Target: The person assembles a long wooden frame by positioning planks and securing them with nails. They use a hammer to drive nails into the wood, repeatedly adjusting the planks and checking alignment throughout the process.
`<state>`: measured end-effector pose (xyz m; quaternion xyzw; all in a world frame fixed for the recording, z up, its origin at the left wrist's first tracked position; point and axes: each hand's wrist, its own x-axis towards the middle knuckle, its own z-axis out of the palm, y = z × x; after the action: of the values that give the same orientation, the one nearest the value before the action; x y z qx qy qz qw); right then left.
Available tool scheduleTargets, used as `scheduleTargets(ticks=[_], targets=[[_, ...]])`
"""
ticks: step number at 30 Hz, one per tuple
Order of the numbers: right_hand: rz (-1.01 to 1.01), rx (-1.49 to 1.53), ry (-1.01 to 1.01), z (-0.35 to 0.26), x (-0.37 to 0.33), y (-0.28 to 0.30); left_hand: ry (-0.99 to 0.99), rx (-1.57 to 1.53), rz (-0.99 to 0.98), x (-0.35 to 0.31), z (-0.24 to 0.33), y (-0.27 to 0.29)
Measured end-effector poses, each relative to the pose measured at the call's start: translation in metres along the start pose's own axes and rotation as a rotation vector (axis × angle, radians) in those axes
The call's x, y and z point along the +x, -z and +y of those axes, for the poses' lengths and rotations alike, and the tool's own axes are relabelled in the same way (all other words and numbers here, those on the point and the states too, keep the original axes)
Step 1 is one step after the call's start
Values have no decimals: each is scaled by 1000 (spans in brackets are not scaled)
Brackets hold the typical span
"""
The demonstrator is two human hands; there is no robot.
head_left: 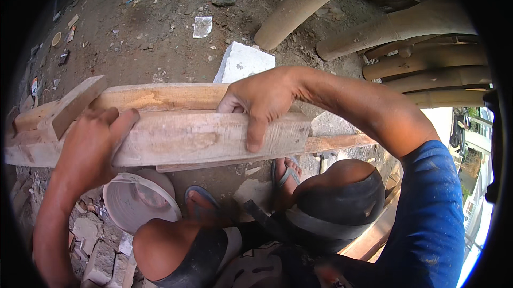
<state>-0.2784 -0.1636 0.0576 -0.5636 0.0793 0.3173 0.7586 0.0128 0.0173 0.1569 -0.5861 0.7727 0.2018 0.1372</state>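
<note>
A long, pale wooden beam (187,138) lies crosswise above my knees. Toward its left end, my left hand (96,141) is closed over the upper edge, fingers curled beside a short wooden crosspiece (75,105). My right hand (264,101) grips the beam near its right end, with the thumb pressed on the face toward me and the other fingers mostly hidden behind the edge. Just behind runs a second wooden beam (165,95), and the crosspiece slants over it. A narrower wooden strip (342,142) shows below and to the right.
A white block (243,64) stands on the dirt ground beyond the beams. Thick bamboo poles (310,4) lie at the upper right. Below the beam sits a whitish bucket (120,202), near my sandalled feet. Broken rubble (99,261) lies at the lower left.
</note>
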Motion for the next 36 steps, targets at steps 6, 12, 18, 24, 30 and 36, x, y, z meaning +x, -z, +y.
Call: scheduleTargets(ticks=[6,12,18,24,30,36], targets=[[198,212,16,12,-36,81,-167,-199,-164,108,-43,49],[1006,-849,93,-6,-56,42,-18,-313,-264,164,-73,82],[1284,-1061,34,20,-36,31,26,-130,-144,160,-57,93],[1278,-1056,17,14,-37,12,139,183,242,114,-39,51],[1309,-1154,94,26,-33,-2,96,119,311,103,-35,36],[1337,-1075,45,8,-37,-9,233,7,101,110,-25,63]])
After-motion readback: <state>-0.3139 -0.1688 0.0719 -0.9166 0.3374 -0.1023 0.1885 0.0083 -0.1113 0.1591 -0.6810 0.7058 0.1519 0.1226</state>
